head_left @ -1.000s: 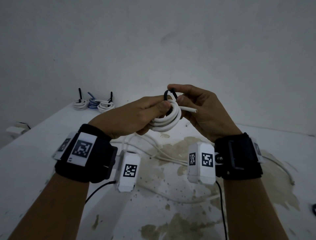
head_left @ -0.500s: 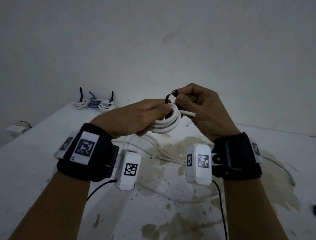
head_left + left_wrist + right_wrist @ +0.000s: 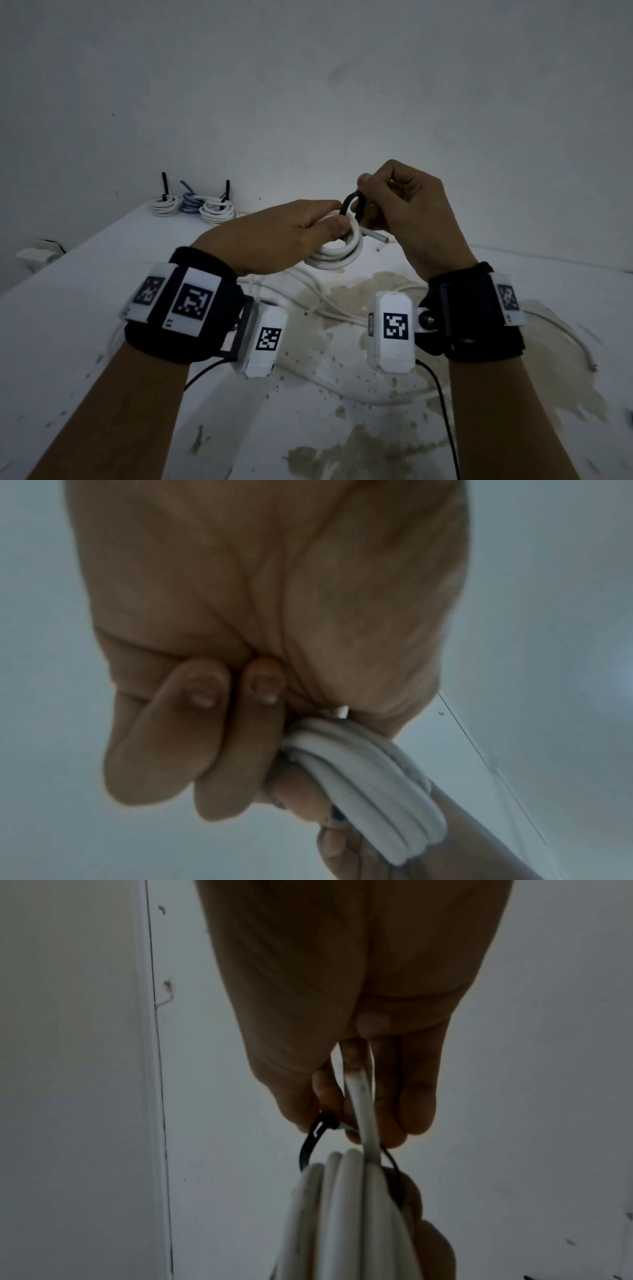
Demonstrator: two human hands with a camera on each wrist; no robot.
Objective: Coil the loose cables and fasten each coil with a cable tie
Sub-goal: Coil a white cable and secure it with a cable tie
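Above a stained white table (image 3: 102,342) strewn with loose cables (image 3: 329,305), the left hand (image 3: 274,240) grips a white coil (image 3: 337,255) held in the air, thumb on top. The right hand (image 3: 407,212) pinches a black tie (image 3: 347,205) looped loosely round the coil. Three tied coils (image 3: 191,205) sit at the far edge by the wall.
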